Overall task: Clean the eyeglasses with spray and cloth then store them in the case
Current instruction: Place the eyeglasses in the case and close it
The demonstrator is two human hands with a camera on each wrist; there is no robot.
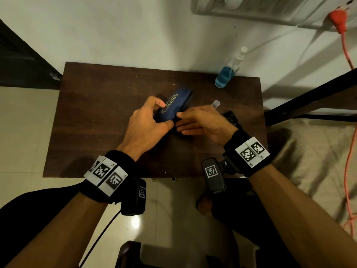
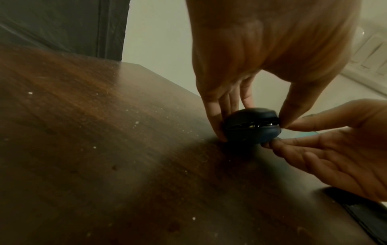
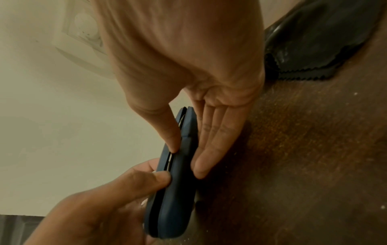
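Note:
The dark blue eyeglass case (image 1: 178, 100) with gold lettering lies in the middle of the wooden table (image 1: 100, 117). My left hand (image 1: 166, 114) grips its near end, fingers on one side and thumb on the other. My right hand (image 1: 179, 121) pinches it: the thumb presses on the seam and straight fingers lie along the lower half. End-on, the case (image 2: 250, 134) is a narrow slit ajar with a metallic glint inside; the slit also shows along the case (image 3: 175, 199). No eyeglasses are visible. The spray bottle (image 1: 227, 73), holding blue liquid, stands at the back right.
A small clear cap (image 1: 215, 103) lies just beyond my right hand. The black cloth (image 1: 230, 116) with a zigzag edge sits behind my right wrist, the same cloth (image 3: 318, 46) as in the right wrist view. An orange cable (image 1: 346, 55) hangs on the right.

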